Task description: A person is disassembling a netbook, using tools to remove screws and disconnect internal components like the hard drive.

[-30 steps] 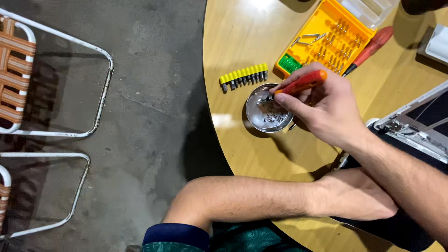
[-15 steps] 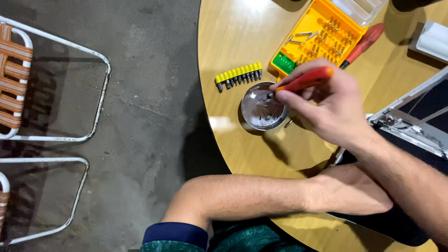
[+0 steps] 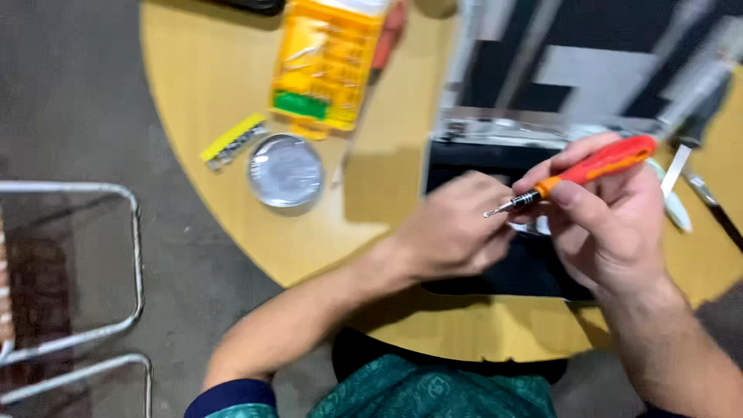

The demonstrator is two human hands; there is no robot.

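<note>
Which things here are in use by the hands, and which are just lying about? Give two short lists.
In use: red-and-orange screwdriver held in the right hand; left hand at its tip; black opened device beneath.

Lying about: yellow bit case; round metal dish; yellow bit strip; metal chair frame.

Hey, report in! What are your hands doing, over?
Right hand gripping red-orange screwdriver, tip pointing left. Left hand resting on dark device. Round metal dish off to the side. Nothing blocking.

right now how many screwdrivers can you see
2: an orange-handled screwdriver held in the right hand, and a red one lying beside the yellow bit case. Blur may hide others.
</note>
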